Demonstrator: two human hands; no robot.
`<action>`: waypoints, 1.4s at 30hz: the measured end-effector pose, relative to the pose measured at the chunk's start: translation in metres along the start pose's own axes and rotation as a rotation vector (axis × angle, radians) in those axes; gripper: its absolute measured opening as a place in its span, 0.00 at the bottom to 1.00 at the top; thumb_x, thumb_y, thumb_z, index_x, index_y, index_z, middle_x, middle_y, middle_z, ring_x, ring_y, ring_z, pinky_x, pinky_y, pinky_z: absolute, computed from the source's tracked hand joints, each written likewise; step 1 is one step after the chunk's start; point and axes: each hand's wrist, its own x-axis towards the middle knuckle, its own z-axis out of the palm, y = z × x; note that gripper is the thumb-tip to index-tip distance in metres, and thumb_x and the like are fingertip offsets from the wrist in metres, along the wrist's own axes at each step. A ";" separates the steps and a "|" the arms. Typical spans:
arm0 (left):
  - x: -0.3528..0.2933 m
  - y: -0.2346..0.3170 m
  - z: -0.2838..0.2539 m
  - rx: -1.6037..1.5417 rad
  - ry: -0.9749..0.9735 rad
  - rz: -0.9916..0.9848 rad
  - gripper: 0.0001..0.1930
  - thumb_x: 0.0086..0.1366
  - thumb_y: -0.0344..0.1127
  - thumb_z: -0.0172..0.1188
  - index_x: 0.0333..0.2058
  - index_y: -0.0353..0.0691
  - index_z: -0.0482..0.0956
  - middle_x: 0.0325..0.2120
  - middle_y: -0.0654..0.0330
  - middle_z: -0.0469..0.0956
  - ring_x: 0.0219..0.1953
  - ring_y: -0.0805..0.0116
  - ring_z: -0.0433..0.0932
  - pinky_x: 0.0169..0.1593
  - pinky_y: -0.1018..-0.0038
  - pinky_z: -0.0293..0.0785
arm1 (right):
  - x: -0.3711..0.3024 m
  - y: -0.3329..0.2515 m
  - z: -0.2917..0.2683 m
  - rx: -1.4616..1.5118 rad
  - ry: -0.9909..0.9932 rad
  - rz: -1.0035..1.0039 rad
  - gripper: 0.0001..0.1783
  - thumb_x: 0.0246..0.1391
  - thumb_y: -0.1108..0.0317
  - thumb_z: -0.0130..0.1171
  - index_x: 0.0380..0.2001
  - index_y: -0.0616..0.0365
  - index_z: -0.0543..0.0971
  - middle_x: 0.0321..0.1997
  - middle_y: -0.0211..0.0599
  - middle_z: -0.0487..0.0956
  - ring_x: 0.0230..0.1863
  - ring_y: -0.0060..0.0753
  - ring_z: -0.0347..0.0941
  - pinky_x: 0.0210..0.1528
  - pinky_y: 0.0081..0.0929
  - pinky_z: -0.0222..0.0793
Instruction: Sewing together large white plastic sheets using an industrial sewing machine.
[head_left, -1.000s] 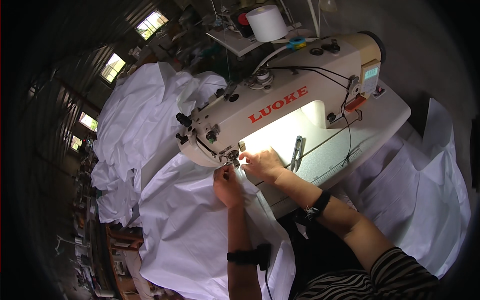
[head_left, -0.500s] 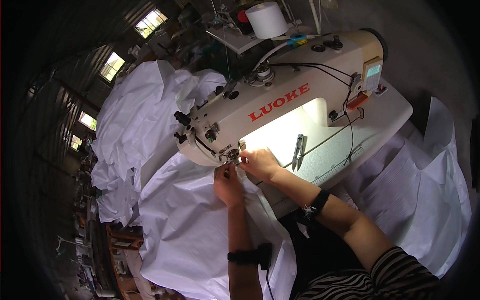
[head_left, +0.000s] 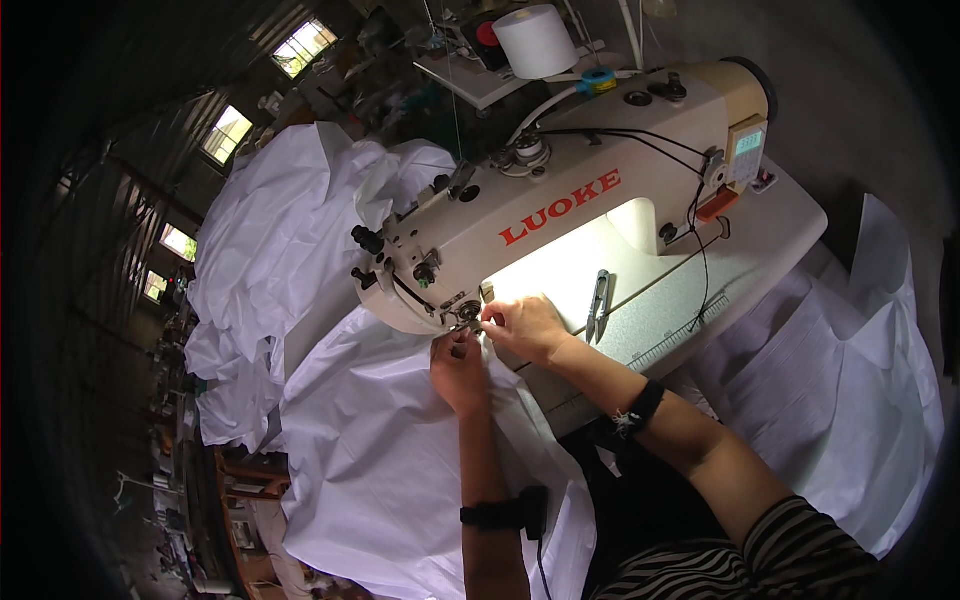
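A white industrial sewing machine (head_left: pixel 590 160) stands before me, its lamp lighting the bed. Both hands meet at its needle end. My left hand (head_left: pixel 459 373) is closed, fingers bent just under the machine head, above white sheet fabric (head_left: pixel 370 440). From the other side my right hand (head_left: pixel 527 328) reaches in, thumb and forefinger pinched beside the needle area. Whatever lies between the fingertips of either hand is too small to make out. Thread snips (head_left: pixel 600 306) lie on the bed, right of my right hand.
White fabric is heaped behind the machine head (head_left: pixel 280 230), and more white fabric (head_left: pixel 830 370) hangs at the right. A white thread cone (head_left: pixel 536 42) stands at the back. The control panel (head_left: pixel 746 150) sits on the machine's right end. Black cables (head_left: pixel 697 230) hang down the arm.
Almost nothing differs. Both hands stay at the needle area with very small finger shifts, and the whole view has moved slightly.
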 end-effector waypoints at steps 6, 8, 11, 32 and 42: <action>0.000 0.006 -0.001 0.049 -0.008 0.009 0.07 0.57 0.32 0.65 0.29 0.34 0.81 0.25 0.59 0.77 0.21 0.65 0.71 0.29 0.68 0.69 | -0.001 0.000 0.002 -0.069 0.023 -0.019 0.12 0.55 0.55 0.58 0.37 0.46 0.83 0.27 0.27 0.83 0.31 0.35 0.80 0.43 0.35 0.71; 0.000 0.007 -0.002 0.034 0.008 0.015 0.06 0.57 0.32 0.65 0.29 0.34 0.81 0.25 0.58 0.77 0.21 0.65 0.71 0.29 0.68 0.69 | -0.001 -0.001 0.003 -0.077 0.026 -0.033 0.12 0.55 0.55 0.58 0.37 0.46 0.83 0.28 0.27 0.83 0.32 0.34 0.80 0.44 0.35 0.70; -0.001 0.009 -0.002 0.000 0.024 0.027 0.06 0.57 0.30 0.65 0.29 0.33 0.81 0.25 0.58 0.77 0.22 0.66 0.71 0.29 0.69 0.69 | 0.000 0.001 0.004 -0.071 -0.007 -0.009 0.12 0.57 0.52 0.56 0.38 0.41 0.82 0.29 0.25 0.83 0.36 0.33 0.80 0.46 0.35 0.68; -0.001 0.013 -0.003 0.100 0.022 0.065 0.05 0.57 0.33 0.64 0.29 0.37 0.81 0.26 0.59 0.78 0.23 0.61 0.74 0.29 0.66 0.70 | 0.005 -0.006 0.002 -0.069 -0.079 0.054 0.13 0.57 0.52 0.56 0.39 0.41 0.83 0.30 0.27 0.84 0.35 0.34 0.80 0.47 0.34 0.69; -0.002 0.011 -0.003 0.017 0.044 0.116 0.05 0.55 0.30 0.65 0.30 0.35 0.81 0.27 0.57 0.77 0.22 0.62 0.74 0.29 0.67 0.70 | 0.006 -0.006 0.002 -0.010 -0.033 0.013 0.13 0.51 0.58 0.59 0.36 0.50 0.84 0.27 0.34 0.83 0.33 0.39 0.81 0.42 0.35 0.74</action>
